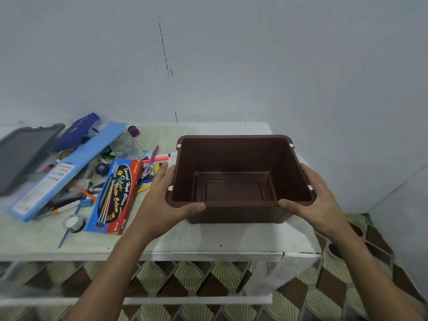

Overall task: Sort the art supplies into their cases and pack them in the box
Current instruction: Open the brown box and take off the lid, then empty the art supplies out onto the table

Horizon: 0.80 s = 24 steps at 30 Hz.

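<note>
An empty brown plastic box (236, 156) stands on the right part of the table. My left hand (162, 200) grips its near left corner, thumb on the front rim. My right hand (317, 200) grips its near right corner the same way. To the left lies a heap of art supplies: a red and blue water colour case (115, 193), a long light-blue case (64, 170), a dark blue pouch (76, 133), and several loose pens, pencils and brushes (148, 163).
A dark grey lid or tray (20, 154) lies at the far left. A small round white-topped pot (73, 222) sits near the front of the table (208, 239). A grey wall is close behind. Patterned floor shows at the right.
</note>
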Available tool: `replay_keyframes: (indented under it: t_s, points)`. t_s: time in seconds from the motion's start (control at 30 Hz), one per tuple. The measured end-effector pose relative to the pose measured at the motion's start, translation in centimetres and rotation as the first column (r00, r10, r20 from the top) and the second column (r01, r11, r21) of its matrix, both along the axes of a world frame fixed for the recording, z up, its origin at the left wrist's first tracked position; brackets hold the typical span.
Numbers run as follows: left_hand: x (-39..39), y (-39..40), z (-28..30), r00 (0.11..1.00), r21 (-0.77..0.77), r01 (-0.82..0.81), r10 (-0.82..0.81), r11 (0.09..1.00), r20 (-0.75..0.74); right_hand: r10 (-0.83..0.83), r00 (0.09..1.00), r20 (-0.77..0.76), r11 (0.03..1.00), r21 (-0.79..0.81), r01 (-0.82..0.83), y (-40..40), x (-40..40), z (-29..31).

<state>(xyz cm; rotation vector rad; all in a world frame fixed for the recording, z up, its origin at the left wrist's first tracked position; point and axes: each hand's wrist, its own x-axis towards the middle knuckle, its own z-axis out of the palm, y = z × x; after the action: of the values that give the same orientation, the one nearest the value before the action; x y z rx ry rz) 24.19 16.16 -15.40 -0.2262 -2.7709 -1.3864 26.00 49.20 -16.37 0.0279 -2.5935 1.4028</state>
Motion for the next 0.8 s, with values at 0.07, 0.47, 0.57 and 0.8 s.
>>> replay_keyframes:
  t_s: [0.07,0.47,0.57,0.8]
  points:
    - [0.0,0.1,-0.1,1.0,0.018,0.004,-0.004,1.0,0.0,-0.002,1.0,0.019,1.0,0.026,0.002,0.0,0.0,0.2]
    - [-4.1,-2.9,3.1,0.985,0.005,-0.095,0.094,0.995,-0.148,0.052,0.996,-0.068,0.97,0.241,-0.034,-4.3,-2.9,6.5]
    - [-5.4,-4.9,4.6,0.983,0.046,-0.116,0.121,0.992,-0.14,0.172,0.982,-0.073,0.969,0.193,-0.156,-9.7,-5.4,7.7]
    - [-8.2,-14.3,6.5,0.972,0.079,-0.171,0.181,0.982,-0.147,0.367,0.92,-0.136,0.93,0.067,-0.361,-25.5,-9.7,8.5]
